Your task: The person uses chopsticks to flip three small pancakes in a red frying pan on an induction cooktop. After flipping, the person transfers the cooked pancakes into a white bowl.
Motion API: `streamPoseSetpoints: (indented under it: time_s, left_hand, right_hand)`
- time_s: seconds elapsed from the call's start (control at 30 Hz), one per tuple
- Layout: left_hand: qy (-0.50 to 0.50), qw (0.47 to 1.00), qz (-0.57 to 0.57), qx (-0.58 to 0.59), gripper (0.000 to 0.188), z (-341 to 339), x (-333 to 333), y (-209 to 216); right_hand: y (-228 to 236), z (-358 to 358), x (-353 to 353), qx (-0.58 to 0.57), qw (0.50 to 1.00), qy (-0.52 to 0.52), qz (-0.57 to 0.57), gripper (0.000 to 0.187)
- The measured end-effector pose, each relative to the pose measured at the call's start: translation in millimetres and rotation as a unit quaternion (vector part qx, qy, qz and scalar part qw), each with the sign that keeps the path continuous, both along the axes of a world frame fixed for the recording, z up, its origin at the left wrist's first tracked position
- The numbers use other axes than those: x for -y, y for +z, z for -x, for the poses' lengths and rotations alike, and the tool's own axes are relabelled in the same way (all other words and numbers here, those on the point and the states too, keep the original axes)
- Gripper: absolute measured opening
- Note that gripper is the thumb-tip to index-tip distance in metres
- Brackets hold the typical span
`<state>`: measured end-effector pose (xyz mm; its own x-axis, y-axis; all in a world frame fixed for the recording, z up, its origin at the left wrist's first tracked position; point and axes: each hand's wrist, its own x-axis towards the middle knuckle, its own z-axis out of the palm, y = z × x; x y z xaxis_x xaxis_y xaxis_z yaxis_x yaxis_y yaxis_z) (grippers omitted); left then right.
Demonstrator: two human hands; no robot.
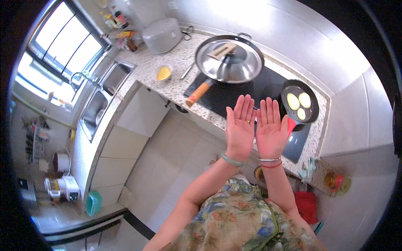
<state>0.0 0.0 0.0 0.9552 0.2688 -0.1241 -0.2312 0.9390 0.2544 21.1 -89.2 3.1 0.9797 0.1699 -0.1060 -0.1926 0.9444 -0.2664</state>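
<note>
My left hand (240, 131) and my right hand (270, 133) are side by side, palms up, with nothing in them. Their fingers stretch over the front of the black cooktop (264, 90). Close to my right hand is a small black frying pan (312, 115) with a red handle (290, 126), partly behind that hand. Three pale yellow round pieces (305, 100) lie in the pan. Beyond my left hand stands a large wok with a wooden handle (198, 93), covered by a shiny metal lid (249, 69). A slotted wooden spatula (223, 50) rests over the lid.
A white bowl of yellow food (163, 73) sits on the speckled counter (144, 67), left of the wok. Further back is a white rounded appliance (162, 35). The double sink (94, 111) lies at the left below the window. A red cloth-like item (306, 207) is at lower right.
</note>
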Motion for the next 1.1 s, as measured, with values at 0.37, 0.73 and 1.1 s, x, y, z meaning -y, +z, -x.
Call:
streamPoseSetpoints:
  time_s: [0.37, 0.73, 1.1]
  left_hand:
    - [0.239, 0.970, -0.003, 0.035, 0.055, 37.6, -251.1, 25.8]
    - [0.348, 0.936, -0.002, -0.049, 0.053, 70.0, -568.1, -58.3]
    - [0.361, 0.913, 0.001, -0.191, 0.060, 52.1, -721.8, -156.5]
  right_hand:
    - [20.6, 3.3, -269.0, 0.021, 0.972, 0.232, -0.042, 0.056]
    - [-67.1, 5.2, -593.2, -0.078, 0.939, 0.335, 0.019, 0.055]
    - [-159.3, -19.6, -768.7, -0.071, 0.900, 0.365, 0.227, 0.053]
